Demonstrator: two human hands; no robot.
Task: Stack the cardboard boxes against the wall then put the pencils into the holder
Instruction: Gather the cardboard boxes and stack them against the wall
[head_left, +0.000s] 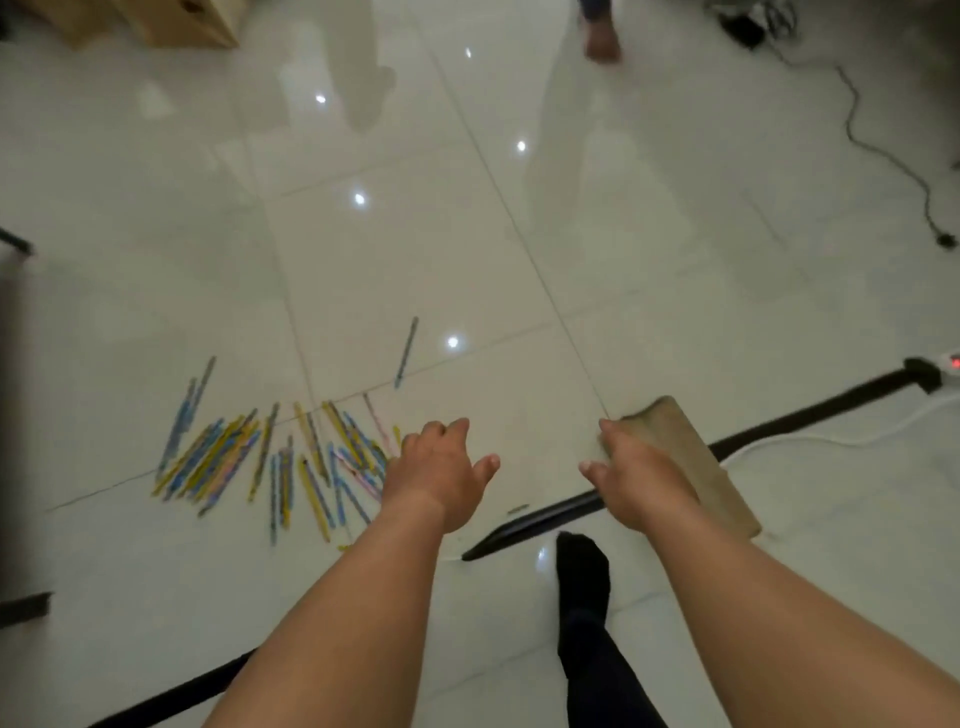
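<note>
Pencils (270, 462) strewn (floor (519, 260)) | left hand (439, 475) relaxed | right hand (636, 478) grips holder (685, 462)

Reaches forward and down with both bare forearms, set apart and converging slightly toward the wrists. Holds the left hand (441, 467) palm down, back toward the camera, fingers loosely bent downward, thumb splayed out to the right, gripping nothing. Holds the right hand (639, 480) palm down as well, off to the right, fingers curled over the near left edge of the holder (691, 457), thumb splayed to the left. Shows both wrists roughly straight, in line with the forearms.
</note>
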